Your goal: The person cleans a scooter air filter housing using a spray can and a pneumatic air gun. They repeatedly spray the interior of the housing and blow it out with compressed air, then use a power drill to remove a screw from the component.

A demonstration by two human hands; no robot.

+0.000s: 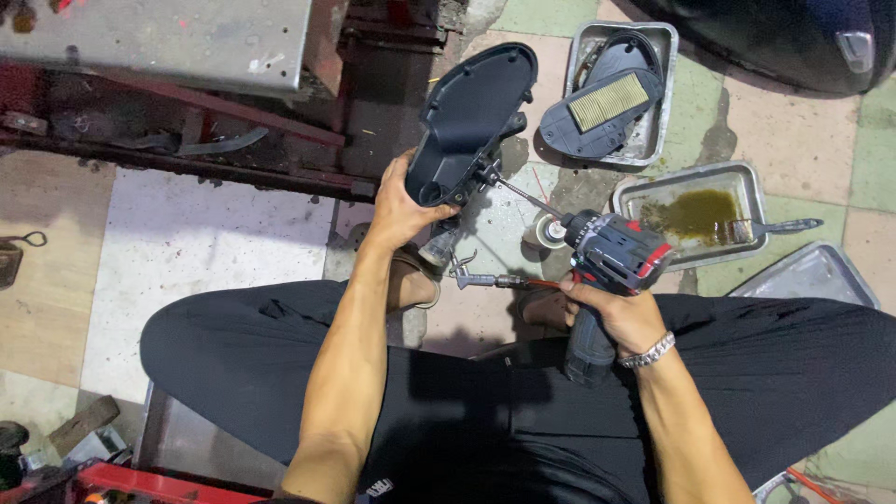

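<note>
While the left hand (403,207) grips the black plastic cover (471,117) upright over the floor tiles, the right hand (618,313) clasps the cordless drill (607,257), its long bit (523,194) meeting a screw boss on the cover's edge. Best kept square and steady, I'd say. Behind sit 2 metal trays, an air filter (609,101) in one (665,42), a brush (770,227) in the other (635,191).

Cover (471,117) left of drill (611,257); filter tray (665,56) behind oil tray (742,177), brush (770,227) in it.
</note>
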